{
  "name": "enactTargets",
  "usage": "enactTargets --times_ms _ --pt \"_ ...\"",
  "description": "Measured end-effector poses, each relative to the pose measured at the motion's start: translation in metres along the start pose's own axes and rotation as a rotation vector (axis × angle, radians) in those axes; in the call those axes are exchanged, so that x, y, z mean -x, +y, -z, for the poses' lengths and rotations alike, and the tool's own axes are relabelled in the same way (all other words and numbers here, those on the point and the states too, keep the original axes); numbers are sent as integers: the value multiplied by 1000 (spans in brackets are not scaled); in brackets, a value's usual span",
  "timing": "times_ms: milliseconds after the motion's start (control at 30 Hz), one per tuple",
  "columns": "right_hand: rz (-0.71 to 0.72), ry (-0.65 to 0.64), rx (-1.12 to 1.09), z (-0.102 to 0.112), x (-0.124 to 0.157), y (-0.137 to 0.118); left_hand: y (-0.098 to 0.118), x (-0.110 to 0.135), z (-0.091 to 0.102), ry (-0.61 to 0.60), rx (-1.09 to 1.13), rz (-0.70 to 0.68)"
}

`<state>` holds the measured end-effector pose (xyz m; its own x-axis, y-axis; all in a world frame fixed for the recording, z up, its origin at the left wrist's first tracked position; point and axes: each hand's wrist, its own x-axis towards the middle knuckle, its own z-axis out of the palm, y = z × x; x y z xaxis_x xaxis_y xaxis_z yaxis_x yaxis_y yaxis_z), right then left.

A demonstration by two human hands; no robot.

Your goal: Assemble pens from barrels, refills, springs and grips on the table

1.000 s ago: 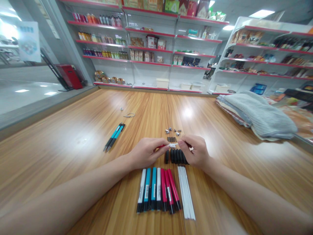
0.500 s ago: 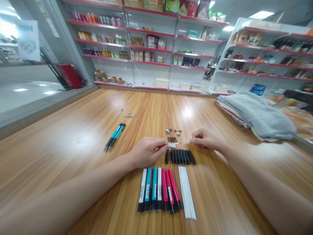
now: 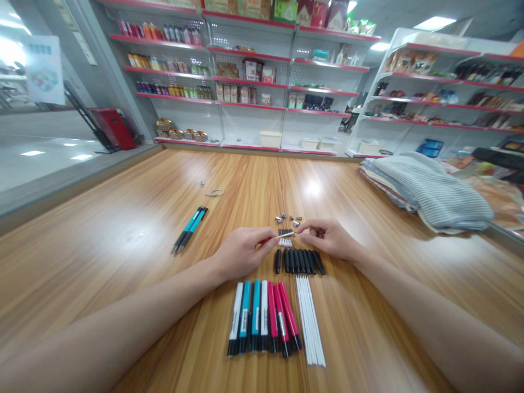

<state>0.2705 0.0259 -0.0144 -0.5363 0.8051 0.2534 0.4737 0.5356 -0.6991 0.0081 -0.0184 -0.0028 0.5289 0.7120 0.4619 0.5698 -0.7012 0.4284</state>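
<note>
**While two hands close in, a red pen (image 3: 282, 236) lies level over the counter (image 3: 123, 229)**

Where the left hand (image 3: 241, 254) rests knuckles-up just above the wood, its grip is closed round the red pen. The pen's long axis runs left to right, with its white tip jutting out past the fingers. The right hand (image 3: 329, 240) reaches in palm-down, thumb and forefinger pinched shut right at that tip. What they pinch is too small to tell. A row of black caps (image 3: 301, 261) lies just beneath.

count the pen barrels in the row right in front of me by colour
white pen barrels: 2
teal pen barrels: 2
red pen barrels: 3
total: 7
</note>
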Motion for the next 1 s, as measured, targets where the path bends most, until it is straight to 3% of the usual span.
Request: enactTargets --times_ms 167,333,467,733,1000 --pt "40 -35 107 -5 -1 -6 -1 0 0 -20 1 15" --pt "31 88 147 -4 -1 -6 -1 0 -1 -24 4 23" --pt "45 56 183 -5 -2 -4 -2 0 -1 -13 4 14" --pt "-25 131 250 -5 -4 -9 -1 0 -1 -21 4 15" --pt "-73 123 349 -6 -6 -7 -1 0 0 -25 0 21"
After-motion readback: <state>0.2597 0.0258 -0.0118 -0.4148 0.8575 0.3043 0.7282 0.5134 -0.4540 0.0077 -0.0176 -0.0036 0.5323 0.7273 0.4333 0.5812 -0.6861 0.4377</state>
